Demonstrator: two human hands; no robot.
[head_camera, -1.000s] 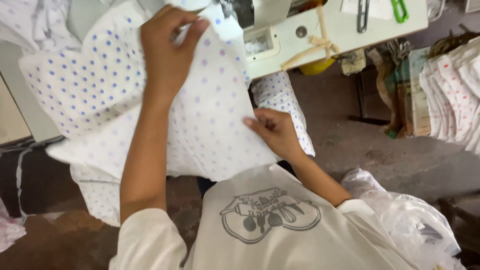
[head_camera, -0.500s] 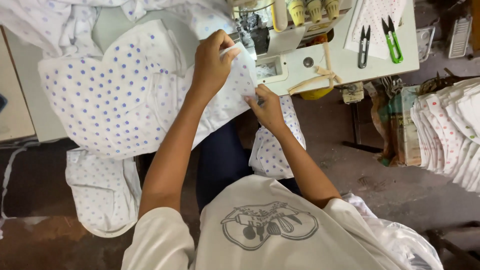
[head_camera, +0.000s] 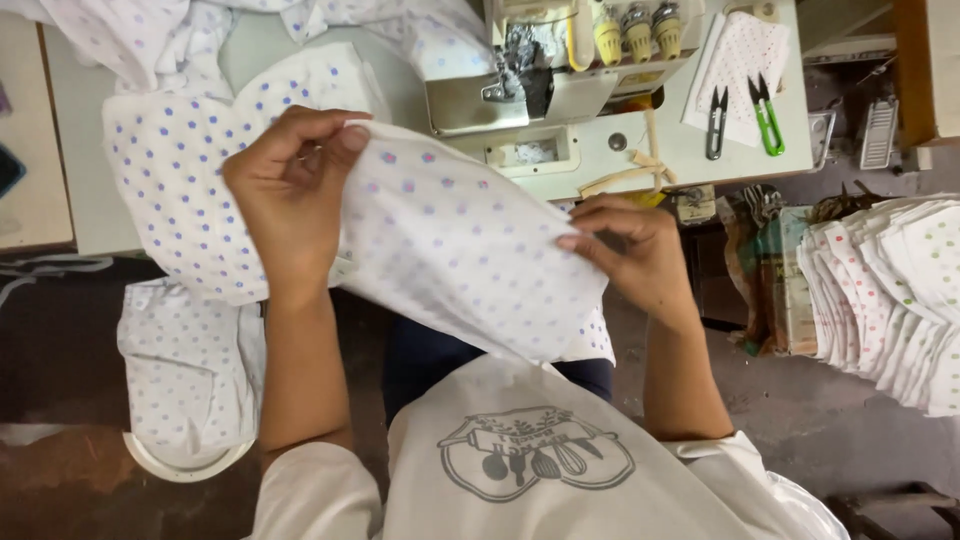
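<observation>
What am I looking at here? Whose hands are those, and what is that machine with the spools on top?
The picture comes from a camera worn on a person's head, looking down, so you see that person's own arms. The left hand and the right hand each pinch one end of a white cloth piece with coloured dots, holding it stretched between them. Behind it stands a sewing machine with thread spools on top, sitting on a pale table. On the table lie more dotted cloth and two small thread snips, one black and one green. A stack of folded dotted pieces waits at the right.
</observation>
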